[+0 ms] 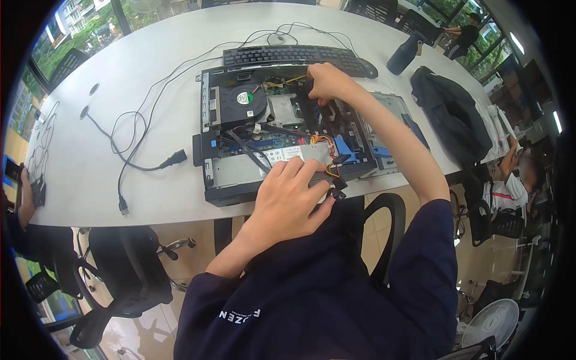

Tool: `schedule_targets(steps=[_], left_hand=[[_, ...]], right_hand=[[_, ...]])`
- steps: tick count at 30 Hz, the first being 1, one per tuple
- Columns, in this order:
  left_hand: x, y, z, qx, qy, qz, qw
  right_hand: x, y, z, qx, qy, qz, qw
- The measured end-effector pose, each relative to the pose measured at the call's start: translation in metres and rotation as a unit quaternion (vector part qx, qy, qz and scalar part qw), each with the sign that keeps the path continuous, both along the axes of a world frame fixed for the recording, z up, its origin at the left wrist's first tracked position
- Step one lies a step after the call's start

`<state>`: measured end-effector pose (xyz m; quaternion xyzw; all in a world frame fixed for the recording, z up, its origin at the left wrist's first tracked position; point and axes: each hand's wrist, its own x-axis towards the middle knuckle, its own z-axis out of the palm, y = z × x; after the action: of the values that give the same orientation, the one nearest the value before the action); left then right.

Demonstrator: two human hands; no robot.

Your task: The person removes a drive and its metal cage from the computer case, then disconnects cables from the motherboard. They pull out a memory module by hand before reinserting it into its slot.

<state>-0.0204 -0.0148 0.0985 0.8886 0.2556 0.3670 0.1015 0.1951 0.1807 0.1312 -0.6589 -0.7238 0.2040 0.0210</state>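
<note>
An opened desktop computer case [240, 195] lies flat on the table in front of me, its inside showing a round black fan [242, 103], a silver power supply [237, 171] and bundled wires. My left hand [291, 195] rests over the front edge of the power supply, its fingers apart, close to a black connector [338, 193] on coloured wires. At the case's far side my right hand [329, 83] has its fingers curled down by a yellow cable [294, 79]. What those fingertips grip is hidden. Blue plastic brackets [345, 150] sit at the right of the case.
Behind the case are a black keyboard [288, 56] and a mouse [367, 68]. A dark bottle [405, 54] and a black bag [447, 111] lie to the right, past a metal panel [393, 102]. A power cord [147, 163] spreads leftward. Other people are around the room.
</note>
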Motion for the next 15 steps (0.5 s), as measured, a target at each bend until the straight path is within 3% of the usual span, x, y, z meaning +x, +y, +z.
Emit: schedule_targets(steps=[15], left_hand=[[-0.0005, 0.001, -0.0013, 0.007, -0.01, -0.006, 1.0]], right_hand=[[0.0011, 0.0003, 0.0014, -0.001, -0.006, -0.006, 1.0]])
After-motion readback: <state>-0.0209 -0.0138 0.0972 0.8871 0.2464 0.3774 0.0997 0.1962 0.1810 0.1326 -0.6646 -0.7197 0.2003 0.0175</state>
